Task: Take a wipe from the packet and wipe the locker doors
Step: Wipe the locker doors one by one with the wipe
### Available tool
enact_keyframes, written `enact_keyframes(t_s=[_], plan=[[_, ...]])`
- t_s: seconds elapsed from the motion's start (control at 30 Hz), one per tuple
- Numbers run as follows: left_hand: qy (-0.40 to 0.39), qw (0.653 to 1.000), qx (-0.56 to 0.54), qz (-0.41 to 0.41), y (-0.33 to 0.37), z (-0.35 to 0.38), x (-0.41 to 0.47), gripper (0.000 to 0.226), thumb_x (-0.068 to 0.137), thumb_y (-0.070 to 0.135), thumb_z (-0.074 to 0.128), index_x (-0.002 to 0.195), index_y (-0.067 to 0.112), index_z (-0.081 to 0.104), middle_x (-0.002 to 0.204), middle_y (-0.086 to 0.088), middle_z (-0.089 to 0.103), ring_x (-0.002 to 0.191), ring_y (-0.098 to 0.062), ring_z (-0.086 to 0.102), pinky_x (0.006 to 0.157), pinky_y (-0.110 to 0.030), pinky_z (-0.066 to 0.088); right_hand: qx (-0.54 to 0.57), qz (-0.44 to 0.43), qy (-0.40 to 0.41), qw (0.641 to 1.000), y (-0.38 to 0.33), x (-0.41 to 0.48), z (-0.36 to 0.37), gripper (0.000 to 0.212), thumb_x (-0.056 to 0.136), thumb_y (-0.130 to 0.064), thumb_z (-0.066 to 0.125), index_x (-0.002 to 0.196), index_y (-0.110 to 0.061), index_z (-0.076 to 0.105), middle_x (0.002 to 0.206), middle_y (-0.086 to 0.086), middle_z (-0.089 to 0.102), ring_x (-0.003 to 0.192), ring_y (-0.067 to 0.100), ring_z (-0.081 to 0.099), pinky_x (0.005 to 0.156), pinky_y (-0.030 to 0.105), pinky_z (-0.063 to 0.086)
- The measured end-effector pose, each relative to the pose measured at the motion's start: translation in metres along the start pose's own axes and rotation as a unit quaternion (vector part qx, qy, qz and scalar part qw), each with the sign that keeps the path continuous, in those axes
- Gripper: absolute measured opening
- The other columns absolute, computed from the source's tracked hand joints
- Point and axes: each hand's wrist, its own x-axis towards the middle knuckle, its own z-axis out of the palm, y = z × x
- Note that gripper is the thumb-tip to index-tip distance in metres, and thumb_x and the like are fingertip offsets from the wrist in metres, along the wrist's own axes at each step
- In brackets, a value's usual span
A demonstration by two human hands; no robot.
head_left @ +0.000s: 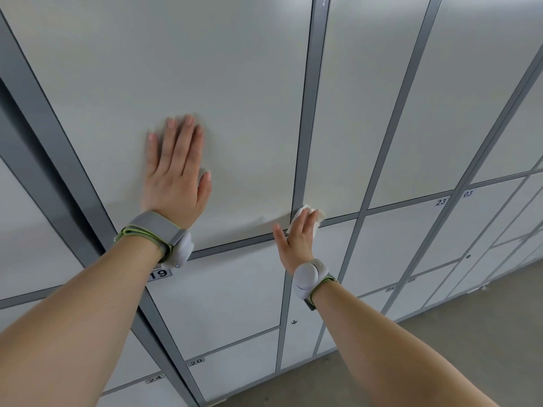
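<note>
**Wipe pressed to the corner of the tall door**

On the left, the left hand (176, 171) lies flat on the tall locker door (235, 83), fingers straight and slightly spread, holding nothing. It probably braces the person or steadies the door while the other hand works. Just under its wrist a label (158, 274) reads "19", and lower doors read "20" (196, 362) and "24" (154, 379).

Further right, the right hand (296, 239) presses the white wipe (304, 209) against the door's lower right corner, where it meets the grey frame (308, 113). Its fingers are straight, so the wipe is pinned rather than gripped, which would suit a flat sweeping stroke.

Beyond that, labels read "23" (440, 202) and "03" (467, 193). The packet is not in view.
</note>
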Motion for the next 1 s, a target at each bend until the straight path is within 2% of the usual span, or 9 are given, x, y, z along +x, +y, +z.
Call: enact_keyframes(t_s=[0.1,0.23,0.33,0.43,0.57,0.7,0.77,0.87,1.0], plan=[[0.013,1.0,0.006,-0.007,0.002,0.002,0.0,0.061,0.09,0.019,0.043,0.144,-0.003,0.026,0.15,-0.021,0.028,0.139,-0.037,0.013,0.117,-0.04,-0.01,0.007,-0.084,0.032,0.996,-0.019,0.005,-0.005,0.091,0.087,-0.061,0.029,0.148,-0.007,-0.01,0.154,0.013,-0.025,0.138,0.013,-0.03,0.114,0.026,-0.012],[0.018,1.0,0.003,-0.013,0.004,0.004,-0.001,0.061,0.09,0.019,0.044,0.144,-0.003,0.025,0.15,-0.021,0.028,0.139,-0.038,0.013,0.117,-0.041,-0.009,-0.011,-0.118,0.037,0.992,-0.023,0.006,-0.008,0.092,0.083,-0.068,0.022,0.147,-0.011,-0.011,0.155,0.012,-0.021,0.142,0.017,-0.025,0.115,0.026,-0.009],[0.018,1.0,0.001,-0.012,0.005,0.004,-0.002,0.061,0.09,0.019,0.044,0.144,-0.003,0.026,0.15,-0.021,0.028,0.139,-0.037,0.012,0.117,-0.041,-0.009,-0.068,-0.104,0.004,0.992,-0.004,-0.003,0.001,0.095,0.079,-0.069,0.018,0.146,-0.009,-0.015,0.155,0.013,-0.021,0.138,0.013,-0.028,0.113,0.023,-0.012],[0.015,1.0,0.001,-0.014,0.005,0.004,-0.003,0.061,0.09,0.019,0.044,0.144,-0.002,0.026,0.15,-0.02,0.027,0.14,-0.037,0.013,0.117,-0.041,-0.008,-0.094,-0.06,-0.038,0.993,0.013,-0.013,0.005,0.098,0.077,-0.071,0.017,0.146,-0.01,-0.017,0.155,0.011,-0.023,0.134,0.008,-0.031,0.116,0.029,-0.009],[0.004,1.0,-0.002,-0.012,0.006,0.003,-0.005,0.06,0.091,0.019,0.042,0.144,-0.002,0.026,0.151,-0.02,0.026,0.14,-0.037,0.012,0.117,-0.043,-0.008,-0.082,-0.031,-0.056,0.995,0.009,-0.013,0.001,0.084,0.096,-0.05,0.037,0.148,-0.004,-0.011,0.155,0.013,-0.022,0.142,0.019,-0.025,0.118,0.041,-0.001],[-0.003,1.0,-0.001,-0.012,0.006,0.003,-0.008,0.059,0.091,0.021,0.04,0.144,-0.003,0.027,0.151,-0.02,0.027,0.14,-0.036,0.012,0.117,-0.042,-0.009,-0.049,-0.091,0.003,0.995,-0.018,-0.003,-0.003,0.101,0.082,-0.075,0.017,0.148,-0.004,-0.008,0.154,0.016,-0.021,0.14,0.018,-0.027,0.116,0.032,-0.009],[-0.003,1.0,-0.004,-0.009,0.006,0.003,-0.008,0.059,0.091,0.021,0.04,0.144,-0.003,0.028,0.15,-0.02,0.028,0.14,-0.036,0.012,0.117,-0.041,-0.009,-0.049,-0.12,0.021,0.991,-0.026,0.003,-0.008,0.101,0.079,-0.077,0.016,0.148,-0.006,-0.008,0.155,0.015,-0.02,0.138,0.013,-0.028,0.114,0.03,-0.01],[-0.008,1.0,-0.003,-0.004,0.005,0.003,-0.01,0.059,0.091,0.021,0.04,0.144,-0.003,0.028,0.15,-0.02,0.028,0.14,-0.036,0.012,0.117,-0.041,-0.01,-0.074,-0.131,0.019,0.988,-0.018,0.004,-0.012,0.089,0.081,-0.068,0.018,0.146,-0.014,-0.013,0.155,0.008,-0.021,0.138,0.01,-0.027,0.115,0.03,-0.009],[-0.014,1.0,-0.005,-0.004,0.006,0.0,-0.009,0.06,0.091,0.023,0.039,0.144,-0.003,0.028,0.151,-0.02,0.028,0.14,-0.037,0.012,0.117,-0.041,-0.01,-0.119,-0.088,-0.039,0.988,0.01,-0.01,-0.005,0.096,0.074,-0.077,0.009,0.145,-0.018,-0.019,0.153,0.001,-0.027,0.138,0.008,-0.027,0.118,0.035,-0.005]])
